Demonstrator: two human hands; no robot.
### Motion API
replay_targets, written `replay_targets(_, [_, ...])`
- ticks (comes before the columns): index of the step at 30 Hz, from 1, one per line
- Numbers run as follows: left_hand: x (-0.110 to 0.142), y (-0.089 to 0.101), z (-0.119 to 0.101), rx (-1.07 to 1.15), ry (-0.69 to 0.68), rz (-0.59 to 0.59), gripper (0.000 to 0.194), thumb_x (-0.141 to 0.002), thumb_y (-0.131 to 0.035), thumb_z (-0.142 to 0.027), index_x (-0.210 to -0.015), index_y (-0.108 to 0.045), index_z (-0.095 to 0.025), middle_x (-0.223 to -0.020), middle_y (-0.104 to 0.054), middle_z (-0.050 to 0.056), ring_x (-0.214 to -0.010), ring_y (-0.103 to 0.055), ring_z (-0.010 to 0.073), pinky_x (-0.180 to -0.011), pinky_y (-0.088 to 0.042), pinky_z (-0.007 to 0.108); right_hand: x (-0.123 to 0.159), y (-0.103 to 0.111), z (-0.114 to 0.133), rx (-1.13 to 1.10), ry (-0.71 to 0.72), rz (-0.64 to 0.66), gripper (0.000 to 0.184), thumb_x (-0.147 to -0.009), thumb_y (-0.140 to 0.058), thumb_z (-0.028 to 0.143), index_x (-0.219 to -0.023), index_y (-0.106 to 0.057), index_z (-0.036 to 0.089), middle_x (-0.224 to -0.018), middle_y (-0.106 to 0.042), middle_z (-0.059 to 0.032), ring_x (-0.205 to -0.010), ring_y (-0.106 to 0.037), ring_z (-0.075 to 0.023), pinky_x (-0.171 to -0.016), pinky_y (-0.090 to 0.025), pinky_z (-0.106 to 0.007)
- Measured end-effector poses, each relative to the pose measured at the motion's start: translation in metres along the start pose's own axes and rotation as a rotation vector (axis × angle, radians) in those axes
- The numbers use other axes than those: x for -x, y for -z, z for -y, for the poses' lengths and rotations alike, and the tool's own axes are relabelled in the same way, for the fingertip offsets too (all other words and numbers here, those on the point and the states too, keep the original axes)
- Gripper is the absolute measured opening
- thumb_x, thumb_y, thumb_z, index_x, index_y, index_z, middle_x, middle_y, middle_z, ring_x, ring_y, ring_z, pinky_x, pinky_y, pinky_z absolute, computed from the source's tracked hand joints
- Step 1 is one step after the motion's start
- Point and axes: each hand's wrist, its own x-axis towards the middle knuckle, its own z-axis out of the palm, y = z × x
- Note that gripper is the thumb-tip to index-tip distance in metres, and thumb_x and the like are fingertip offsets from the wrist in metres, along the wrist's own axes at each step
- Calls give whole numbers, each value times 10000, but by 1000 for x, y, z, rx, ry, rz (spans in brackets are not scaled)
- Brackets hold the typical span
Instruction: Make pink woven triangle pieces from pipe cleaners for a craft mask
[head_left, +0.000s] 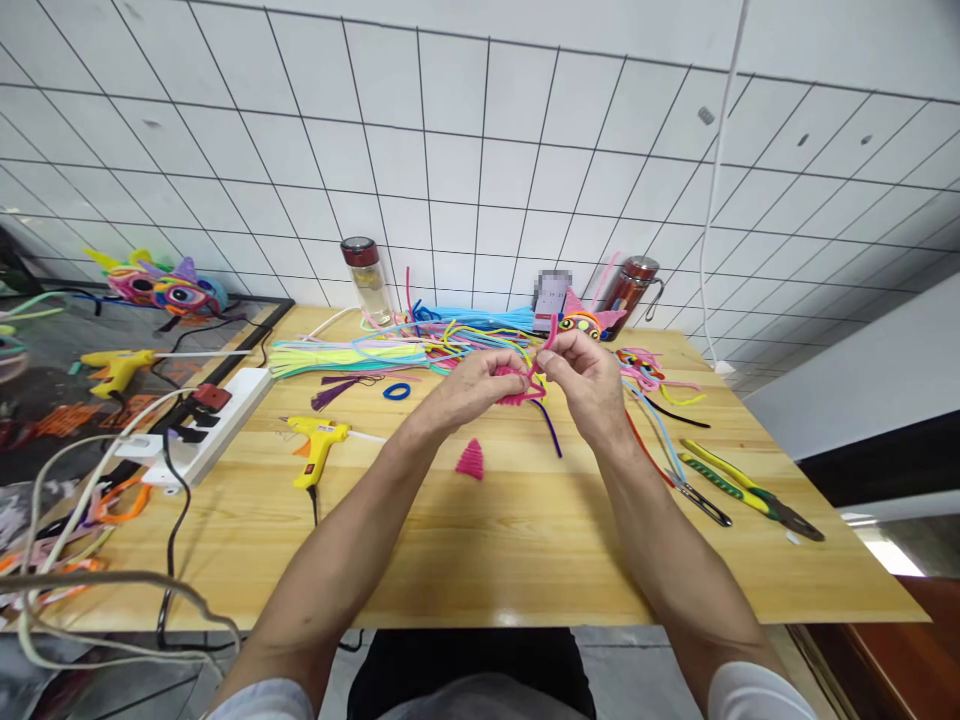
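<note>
My left hand and my right hand are held together above the wooden table, both pinching a pink pipe-cleaner piece between the fingers. A pink strand rises from it past my right thumb. A small pink pipe-cleaner cone lies on the table below my left wrist. A dark purple pipe cleaner lies under my hands. Behind them spreads a heap of coloured pipe cleaners.
A yellow glue gun lies left of centre by a white power strip. Pliers and scissors lie at the right. Two bottles and a pipe-cleaner mask stand at the wall. Another glue gun is on the left table.
</note>
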Motion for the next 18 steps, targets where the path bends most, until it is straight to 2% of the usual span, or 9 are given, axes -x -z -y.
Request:
replay_targets(3, [-3, 1, 4, 1, -15, -54, 191, -754, -731, -368, -776, -681, -185, -707, -604, -23, -670, -492, 120, -671, -387, 273, 3, 0, 0, 114, 87, -11, 131, -907, -764, 341, -845, -700, 246, -762, -702, 17, -672, -587, -159, -662, -492, -323])
replay_targets(6, [-7, 3, 8, 18, -24, -132, 195, -764, -757, -368, -788, -684, -188, -692, -611, -24, -663, -516, 119, -651, -398, 256, 6, -1, 1, 248, 222, 13, 77, -955, -732, 297, -897, -739, 246, -863, -786, -12, -757, -674, -186, -738, -553, -352])
replay_targets(11, [-12, 4, 15, 105, 19, -185, 214, -769, -820, -329, -778, -665, -182, -684, -621, -24, -633, -553, 107, -648, -469, 246, 8, -4, 0, 384, 375, 55, 85, -1002, -711, 292, -945, -763, 256, -950, -832, -41, -878, -737, -216, -775, -591, -363])
replay_targets(15, [-13, 2, 16, 126, 29, -191, 214, -802, -824, -292, -778, -646, -175, -685, -624, -24, -636, -554, 96, -648, -463, 234, 5, -6, -6, 432, 368, 37, 66, -982, -739, 324, -955, -748, 265, -969, -820, -45, -910, -733, -227, -784, -599, -371])
replay_targets(18, [-12, 7, 16, 60, 51, -99, 146, -845, -778, -285, -842, -700, -161, -734, -660, -8, -670, -579, 105, -664, -464, 242, 0, -3, -15, 379, 266, 13, 117, -964, -756, 353, -906, -721, 258, -890, -781, -28, -828, -702, -212, -762, -583, -369])
